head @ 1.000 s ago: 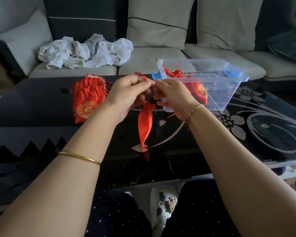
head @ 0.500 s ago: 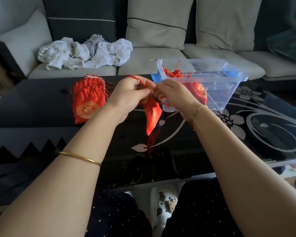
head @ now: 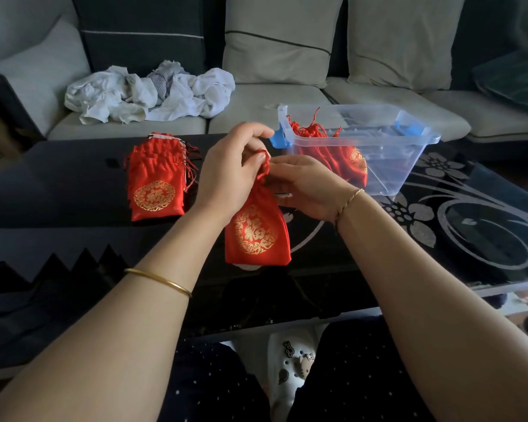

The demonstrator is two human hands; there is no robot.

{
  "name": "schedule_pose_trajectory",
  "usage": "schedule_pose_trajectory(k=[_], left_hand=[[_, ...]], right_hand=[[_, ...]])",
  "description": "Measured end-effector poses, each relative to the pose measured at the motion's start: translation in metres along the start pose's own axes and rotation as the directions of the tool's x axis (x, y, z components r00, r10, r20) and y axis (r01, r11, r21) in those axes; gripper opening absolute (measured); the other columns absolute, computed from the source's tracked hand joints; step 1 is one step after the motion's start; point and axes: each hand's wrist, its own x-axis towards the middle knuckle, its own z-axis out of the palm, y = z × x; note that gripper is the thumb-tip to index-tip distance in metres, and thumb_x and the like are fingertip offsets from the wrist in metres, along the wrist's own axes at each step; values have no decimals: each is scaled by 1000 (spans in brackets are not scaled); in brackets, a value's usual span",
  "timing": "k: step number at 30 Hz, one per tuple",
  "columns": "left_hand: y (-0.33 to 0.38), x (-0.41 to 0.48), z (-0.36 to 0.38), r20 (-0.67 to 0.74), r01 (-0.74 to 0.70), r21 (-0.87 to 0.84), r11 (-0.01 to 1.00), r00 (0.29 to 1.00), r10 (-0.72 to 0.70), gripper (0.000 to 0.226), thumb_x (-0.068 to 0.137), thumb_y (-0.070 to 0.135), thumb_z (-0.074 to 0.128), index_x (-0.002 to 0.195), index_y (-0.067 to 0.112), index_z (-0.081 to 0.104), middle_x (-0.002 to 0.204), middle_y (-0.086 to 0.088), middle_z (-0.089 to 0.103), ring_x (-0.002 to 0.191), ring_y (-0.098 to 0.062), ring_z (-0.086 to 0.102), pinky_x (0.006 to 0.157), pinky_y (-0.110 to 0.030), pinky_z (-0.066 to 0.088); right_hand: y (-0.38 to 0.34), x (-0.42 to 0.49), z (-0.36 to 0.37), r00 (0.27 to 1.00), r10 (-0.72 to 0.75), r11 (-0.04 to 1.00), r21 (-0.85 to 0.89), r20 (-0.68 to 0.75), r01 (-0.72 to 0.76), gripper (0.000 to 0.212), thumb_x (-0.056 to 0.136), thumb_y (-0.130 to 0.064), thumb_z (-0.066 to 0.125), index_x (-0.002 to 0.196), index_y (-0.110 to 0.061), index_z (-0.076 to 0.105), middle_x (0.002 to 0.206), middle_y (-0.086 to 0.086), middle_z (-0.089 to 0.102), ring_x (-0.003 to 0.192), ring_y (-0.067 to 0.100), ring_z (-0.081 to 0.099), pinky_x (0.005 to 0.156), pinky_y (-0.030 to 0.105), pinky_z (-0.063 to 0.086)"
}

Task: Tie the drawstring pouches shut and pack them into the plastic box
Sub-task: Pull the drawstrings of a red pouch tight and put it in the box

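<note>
A red drawstring pouch [head: 256, 236] with a gold emblem hangs over the dark glass table, its face turned toward me. My left hand [head: 229, 169] pinches the gathered neck and red cord at its top. My right hand [head: 305, 187] is right beside the neck, fingers curled at the cord on the far side; its fingertips are hidden. A stack of flat red pouches [head: 156, 181] lies on the table to the left. The clear plastic box [head: 403, 166] stands behind my hands on the right, with tied red pouches [head: 326, 147] at its left end.
The black glass coffee table [head: 470, 226] with a silver floral pattern carries everything; its front edge is close to my knees. A grey sofa [head: 287, 102] behind holds cushions and a heap of white cloth [head: 147, 92]. A white clog [head: 293, 360] shows below the table.
The pouch has turned from edge-on to face me and hangs lower. My left hand has lifted above the neck, and both hands have shifted slightly toward me.
</note>
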Motion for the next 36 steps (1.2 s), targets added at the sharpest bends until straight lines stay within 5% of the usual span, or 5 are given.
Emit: schedule_pose_trajectory(k=[11,17,22,28,36], left_hand=[[-4,3,1,-39,79,-148,986,996,-86,38,84,1,63,119,15,61,81,4,68,86,6,60,86,-2,36],[-1,2,3,-25,275,-338,900,953,-301,21,88,1,60,104,11,69,85,4,67,75,7,62,74,-9,47],[-8,2,6,-64,383,-242,892,911,-408,19,92,11,53,97,15,71,94,1,70,89,-9,65,77,-19,50],[-10,2,6,-13,547,-249,799,823,-567,25,97,22,44,92,15,67,83,0,69,75,-9,62,64,-22,46],[-18,1,3,-49,649,-151,746,748,-661,43,98,27,37,63,14,57,70,-2,61,61,-13,52,60,-30,39]], right_hand=[[-4,2,-3,987,120,938,339,-111,-76,28,93,-17,41,66,-13,48,68,3,55,64,17,56,63,29,45],[1,6,-9,971,102,921,388,-214,-11,33,98,-29,44,68,-15,49,65,1,54,57,14,56,57,26,45],[6,8,-11,964,93,856,514,-250,50,39,95,-37,50,63,-15,47,64,-1,55,55,12,52,54,24,44],[7,8,-5,977,77,692,716,-200,92,44,98,-34,44,61,-12,46,88,11,69,57,13,66,50,21,53],[8,6,-8,938,171,680,725,-301,109,38,99,-31,44,65,-13,49,54,1,60,47,13,61,46,20,50]])
